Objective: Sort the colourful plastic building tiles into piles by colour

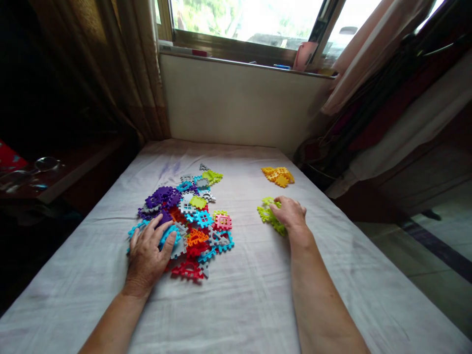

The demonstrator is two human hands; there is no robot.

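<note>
A mixed heap of plastic interlocking tiles point(197, 237) with notched edges lies on the left half of the sheet, in purple, blue, red, orange, grey, white and pink. My left hand point(149, 250) rests on the heap's near left side, fingers spread over blue and purple tiles. On the right, my right hand point(290, 212) is at a small group of lime-green tiles point(272, 216), its fingers curled and thumb against them. The hand hides part of that group, and its fingertips are partly covered. Farther back sits a small pile of yellow tiles point(279, 177).
A pale sheet point(243, 305) covers the bed-like surface, which ends at a wall point(239, 103) below a window. Loose lime-green tiles point(213, 177) lie at the heap's far end. Eyeglasses point(47, 164) rest on a dark side table; clothes point(398, 103) hang at right.
</note>
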